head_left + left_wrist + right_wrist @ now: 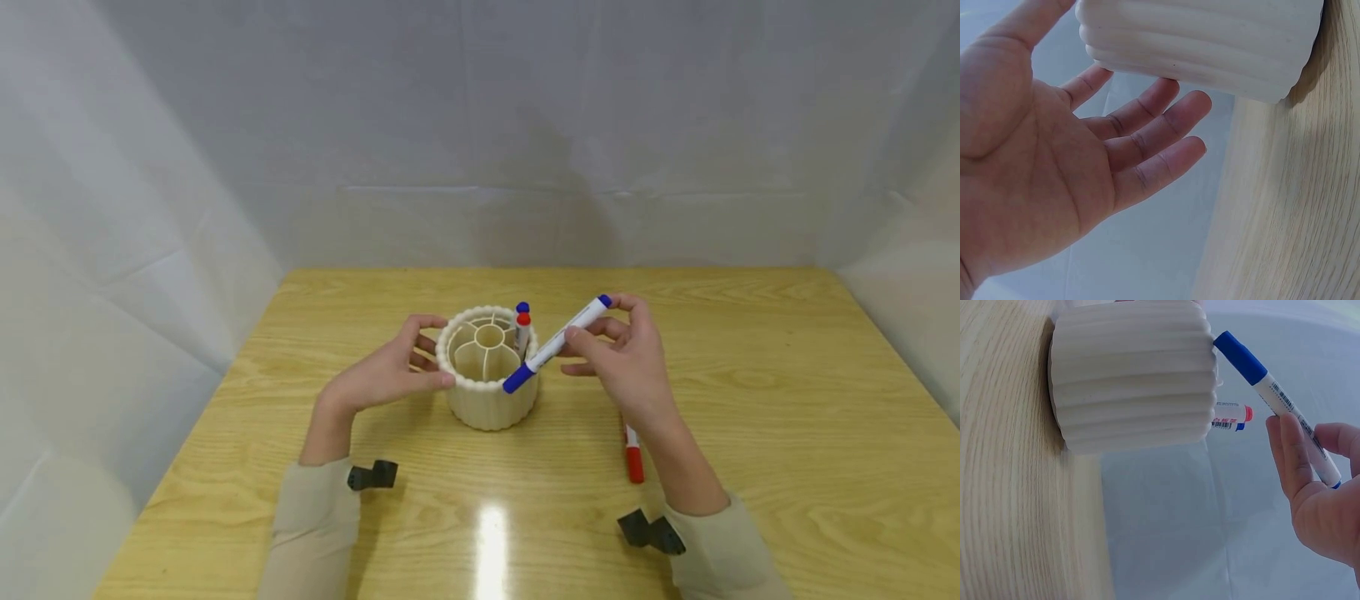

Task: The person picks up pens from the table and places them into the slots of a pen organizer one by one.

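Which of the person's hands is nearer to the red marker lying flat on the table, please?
The right. The right hand is raised just above and beyond the red marker, holding a blue marker; the left hand is across the holder, steadying its rim.

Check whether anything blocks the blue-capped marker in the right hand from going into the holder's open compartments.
Nothing visible does. The right hand pinches the white blue-capped marker, its cap end at the rim of the cream ribbed round holder. Two markers stand in one right-side compartment; the others look empty. The left hand touches the outer wall only.

no legible text on markers (1285,409)
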